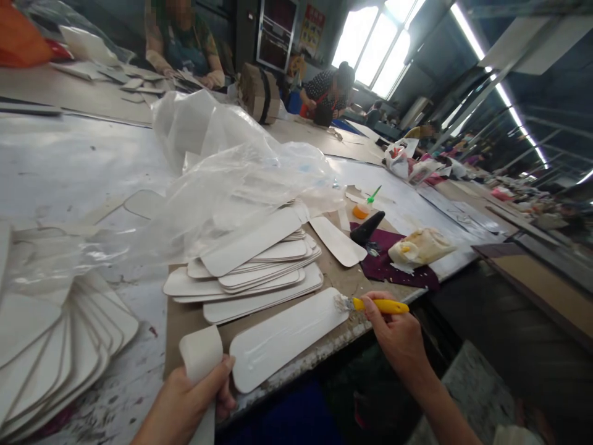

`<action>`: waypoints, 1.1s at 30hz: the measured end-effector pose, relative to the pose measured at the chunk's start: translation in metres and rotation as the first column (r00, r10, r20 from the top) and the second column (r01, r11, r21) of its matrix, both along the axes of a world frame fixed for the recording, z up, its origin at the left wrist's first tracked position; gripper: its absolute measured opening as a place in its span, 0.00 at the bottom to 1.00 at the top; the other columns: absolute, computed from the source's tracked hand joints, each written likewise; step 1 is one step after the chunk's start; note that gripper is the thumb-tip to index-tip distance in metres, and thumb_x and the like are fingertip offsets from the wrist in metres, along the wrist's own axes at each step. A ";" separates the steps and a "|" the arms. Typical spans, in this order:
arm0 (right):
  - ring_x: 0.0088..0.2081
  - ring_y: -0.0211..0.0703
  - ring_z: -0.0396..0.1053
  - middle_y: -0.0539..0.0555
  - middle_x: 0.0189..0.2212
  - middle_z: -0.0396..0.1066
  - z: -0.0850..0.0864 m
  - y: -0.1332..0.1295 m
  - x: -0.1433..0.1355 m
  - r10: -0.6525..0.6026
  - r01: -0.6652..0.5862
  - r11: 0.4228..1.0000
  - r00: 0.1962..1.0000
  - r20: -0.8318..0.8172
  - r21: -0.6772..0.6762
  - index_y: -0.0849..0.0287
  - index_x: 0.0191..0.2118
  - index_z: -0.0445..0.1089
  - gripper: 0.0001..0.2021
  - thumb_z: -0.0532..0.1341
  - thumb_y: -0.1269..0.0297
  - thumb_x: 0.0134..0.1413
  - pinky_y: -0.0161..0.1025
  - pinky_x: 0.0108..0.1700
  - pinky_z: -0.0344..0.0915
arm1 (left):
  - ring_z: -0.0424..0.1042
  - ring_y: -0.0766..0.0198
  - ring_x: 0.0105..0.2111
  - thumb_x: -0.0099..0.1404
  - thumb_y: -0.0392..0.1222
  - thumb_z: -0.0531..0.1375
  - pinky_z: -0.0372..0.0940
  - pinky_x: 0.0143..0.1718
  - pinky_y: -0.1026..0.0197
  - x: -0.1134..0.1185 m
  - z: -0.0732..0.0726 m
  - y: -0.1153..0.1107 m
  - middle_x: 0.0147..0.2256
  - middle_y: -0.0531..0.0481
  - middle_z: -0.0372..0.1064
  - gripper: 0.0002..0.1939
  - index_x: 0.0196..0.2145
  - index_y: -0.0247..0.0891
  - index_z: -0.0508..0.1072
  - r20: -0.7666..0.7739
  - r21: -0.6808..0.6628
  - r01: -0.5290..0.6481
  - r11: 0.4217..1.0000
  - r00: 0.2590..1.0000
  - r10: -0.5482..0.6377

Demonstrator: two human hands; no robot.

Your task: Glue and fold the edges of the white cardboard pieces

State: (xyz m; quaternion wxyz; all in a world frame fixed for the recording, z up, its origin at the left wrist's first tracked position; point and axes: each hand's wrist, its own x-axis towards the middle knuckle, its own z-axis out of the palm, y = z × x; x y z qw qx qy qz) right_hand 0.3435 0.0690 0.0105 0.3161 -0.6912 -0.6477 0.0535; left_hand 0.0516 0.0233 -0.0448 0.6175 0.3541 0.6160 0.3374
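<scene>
On my feed, my right hand (393,334) holds a yellow-handled brush (390,306) on the near white panel (287,343), seemingly part-coated; my left hand (197,389) pinches a curled strip (202,349). Stacked panels (264,272) alongside seem uncoated.

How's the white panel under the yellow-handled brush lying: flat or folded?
Flat. The white panel lies fully spread, no fold visible; the yellow-handled brush in the right hand is at its right end.

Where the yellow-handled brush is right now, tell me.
In the head view, the yellow-handled brush is right of centre, in the right hand, its bristles at the right end of the white strip beside the stacked strips.
</scene>
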 end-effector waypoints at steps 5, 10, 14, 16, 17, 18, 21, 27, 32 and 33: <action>0.30 0.43 0.69 0.54 0.28 0.71 0.004 -0.002 -0.007 0.056 -0.057 0.998 0.998 0.023 0.035 0.58 0.31 0.68 0.13 0.54 0.55 0.56 0.38 0.38 0.65 | 0.64 0.62 0.18 0.53 0.57 0.57 0.60 0.24 0.63 0.001 0.001 0.000 0.15 0.47 0.65 0.23 0.12 0.37 0.65 0.004 0.011 0.005 1.000 1.000 -0.005; 0.27 0.42 0.69 0.52 0.26 0.70 0.005 -0.022 -0.040 0.128 -0.157 0.982 0.961 -0.245 -0.104 0.58 0.31 0.68 0.12 0.56 0.56 0.56 0.36 0.34 0.66 | 0.64 0.63 0.17 0.52 0.57 0.58 0.60 0.23 0.63 0.001 0.004 0.002 0.15 0.45 0.66 0.22 0.14 0.35 0.67 0.046 -0.038 -0.016 0.999 0.999 0.018; 0.25 0.40 0.68 0.52 0.26 0.69 -0.005 -0.037 -0.080 0.158 -0.269 0.954 0.826 -0.541 -0.131 0.59 0.34 0.70 0.10 0.58 0.57 0.54 0.33 0.28 0.66 | 0.65 0.62 0.19 0.54 0.56 0.55 0.61 0.25 0.62 -0.002 0.010 0.005 0.17 0.44 0.67 0.22 0.15 0.34 0.67 0.037 -0.021 0.071 0.997 0.997 -0.071; 0.24 0.39 0.67 0.51 0.23 0.68 -0.011 -0.040 -0.095 0.182 -0.349 0.924 0.761 -0.623 -0.155 0.59 0.34 0.70 0.10 0.57 0.57 0.55 0.33 0.26 0.65 | 0.66 0.61 0.20 0.53 0.57 0.54 0.61 0.26 0.62 -0.003 0.012 0.006 0.17 0.45 0.68 0.23 0.14 0.35 0.67 0.004 -0.023 0.091 0.996 0.996 -0.091; 0.23 0.39 0.67 0.51 0.23 0.67 -0.014 -0.040 -0.100 0.193 -0.376 0.912 0.744 -0.640 -0.162 0.59 0.34 0.69 0.11 0.57 0.57 0.56 0.33 0.25 0.65 | 0.66 0.61 0.20 0.53 0.58 0.54 0.61 0.26 0.62 -0.003 0.013 0.006 0.17 0.45 0.67 0.23 0.13 0.36 0.67 -0.010 -0.030 0.090 0.996 0.996 -0.090; 0.23 0.39 0.67 0.51 0.22 0.67 -0.017 -0.039 -0.101 0.204 -0.387 0.908 0.744 -0.636 -0.161 0.59 0.33 0.69 0.11 0.56 0.57 0.57 0.33 0.26 0.65 | 0.65 0.61 0.19 0.52 0.58 0.54 0.61 0.26 0.62 -0.003 0.013 0.006 0.16 0.45 0.67 0.23 0.13 0.36 0.67 -0.021 -0.036 0.091 0.995 0.996 -0.091; 0.25 0.40 0.68 0.53 0.24 0.68 -0.020 -0.030 -0.084 0.206 -0.305 0.944 0.843 -0.498 -0.125 0.60 0.32 0.68 0.12 0.55 0.57 0.57 0.34 0.27 0.65 | 0.65 0.62 0.18 0.52 0.58 0.55 0.61 0.25 0.63 -0.001 0.012 0.004 0.15 0.48 0.66 0.23 0.12 0.38 0.66 -0.035 -0.036 0.076 0.996 0.996 -0.077; 0.26 0.43 0.69 0.53 0.25 0.70 -0.007 -0.010 -0.015 0.069 -0.068 0.997 0.997 -0.034 0.027 0.59 0.33 0.69 0.13 0.55 0.55 0.56 0.37 0.32 0.67 | 0.64 0.62 0.18 0.54 0.54 0.56 0.61 0.24 0.64 0.002 0.015 0.003 0.15 0.50 0.66 0.21 0.11 0.40 0.66 -0.019 -0.021 0.029 0.999 0.999 -0.029; 0.32 0.43 0.71 0.54 0.30 0.71 -0.003 -0.006 0.003 0.116 -0.137 0.980 0.983 0.141 0.146 0.59 0.33 0.68 0.10 0.54 0.59 0.57 0.37 0.38 0.66 | 0.65 0.62 0.19 0.54 0.56 0.55 0.61 0.25 0.64 0.001 0.009 0.003 0.15 0.49 0.66 0.22 0.12 0.39 0.66 -0.046 -0.024 0.038 0.999 0.998 -0.039; 0.33 0.42 0.71 0.54 0.30 0.71 -0.004 -0.006 0.001 0.136 -0.158 0.976 0.980 0.147 0.152 0.59 0.33 0.68 0.09 0.55 0.60 0.58 0.36 0.38 0.66 | 0.65 0.62 0.19 0.53 0.57 0.56 0.61 0.25 0.64 0.001 0.007 0.003 0.15 0.49 0.66 0.22 0.12 0.38 0.66 -0.043 -0.031 0.041 0.999 0.998 -0.042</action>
